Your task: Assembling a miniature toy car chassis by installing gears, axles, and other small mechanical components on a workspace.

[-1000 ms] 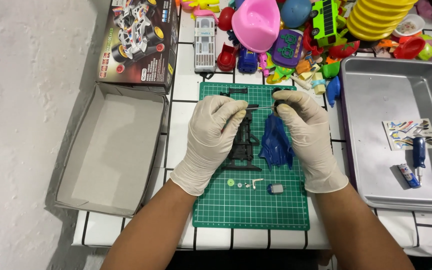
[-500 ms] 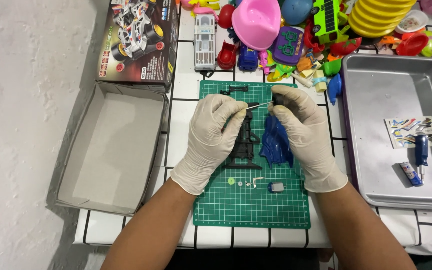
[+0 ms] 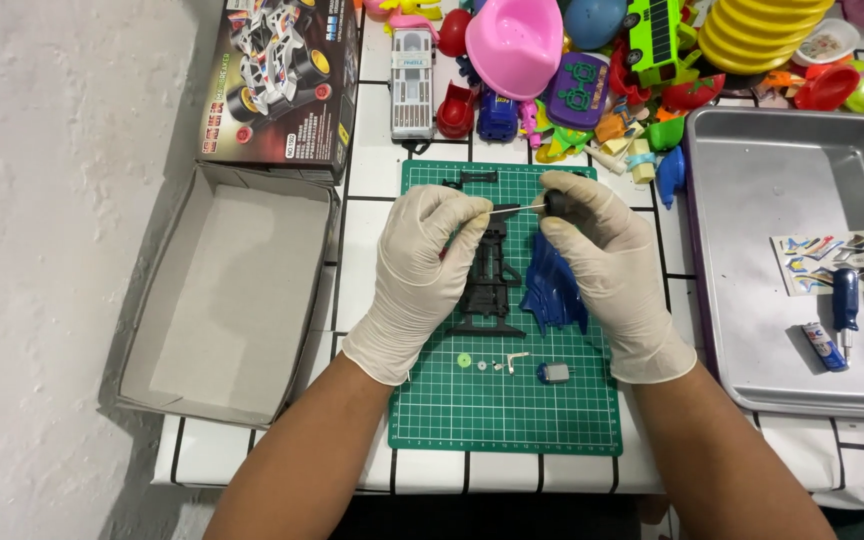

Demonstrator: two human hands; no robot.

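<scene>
Gloved left hand pinching screwdriver tip, right hand gripping its handle, over black chassis; whatever the tip holds too small to see

A cutting mat is laid on the table, and both grips are held above its far half. A thin tool is spanned between the left hand and the right hand. Under and between the grips, a chassis frame is set on the mat, with a car body shell just right of it. Nearer than the grips, small parts and a motor are lined up. Left of the left grip, an open box is placed; behind it a box lid is seen. Right of the right grip, a metal tray is found, with a sticker sheet and a screwdriver in it. Behind the grips, a pile of toys is heaped.
</scene>
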